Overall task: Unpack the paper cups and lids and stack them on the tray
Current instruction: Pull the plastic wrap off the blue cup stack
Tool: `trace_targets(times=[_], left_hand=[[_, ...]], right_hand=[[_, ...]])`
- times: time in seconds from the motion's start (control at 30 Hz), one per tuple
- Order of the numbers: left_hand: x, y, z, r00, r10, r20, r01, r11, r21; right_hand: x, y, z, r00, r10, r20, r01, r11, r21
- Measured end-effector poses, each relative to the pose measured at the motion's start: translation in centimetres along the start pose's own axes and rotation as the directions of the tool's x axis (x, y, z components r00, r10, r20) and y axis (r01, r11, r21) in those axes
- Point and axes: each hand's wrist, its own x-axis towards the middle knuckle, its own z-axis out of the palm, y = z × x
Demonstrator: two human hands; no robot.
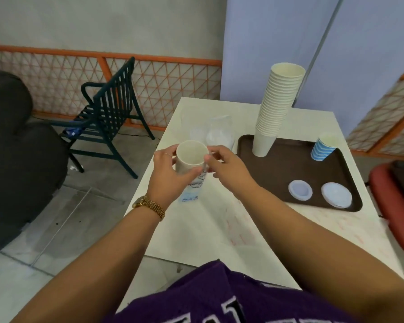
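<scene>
The sleeved cup stack (191,159) points mouth-up, leaning toward us; left hand (170,169) grips it, right hand (222,164) pinches its wrapper.

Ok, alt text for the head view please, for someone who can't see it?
Both hands, left and right, hold a sleeve of white paper cups over a white table. Right of them, a brown tray carries a tall white cup stack, a blue striped cup and two white lids.
</scene>
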Motion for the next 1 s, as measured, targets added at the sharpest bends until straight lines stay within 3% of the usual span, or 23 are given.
trace_targets(times=[0.2,0.43,0.67,0.77,1.0], left_hand=[[-3.2,4.5,1.7,0.989,0.094,0.112,-0.088,0.994,-0.059],[-7.3,7.5,7.1,0.944,0.132,0.303,-0.133,0.991,-0.015],[-12.2,9.4,13.6,0.905,0.113,0.411,-0.119,0.993,-0.011],[-14.1,9.6,15.9,0.901,0.081,0.426,-0.092,0.996,0.005],[-16.0,9.8,18.1,0.906,0.086,0.414,-0.111,0.993,0.035]], right_hand=[[-3.8,-2.7,-5.0,0.981,-0.005,-0.195,-0.014,0.995,-0.098],[-8.5,-1.3,-11.5,0.968,0.055,-0.245,-0.138,0.932,-0.336],[-14.4,2.0,-17.1,0.956,0.117,-0.268,-0.232,0.861,-0.453],[-16.4,3.5,-18.4,0.967,0.123,-0.225,-0.229,0.808,-0.543],[-15.8,5.0,-18.2,0.991,0.133,0.024,-0.048,0.515,-0.856]])
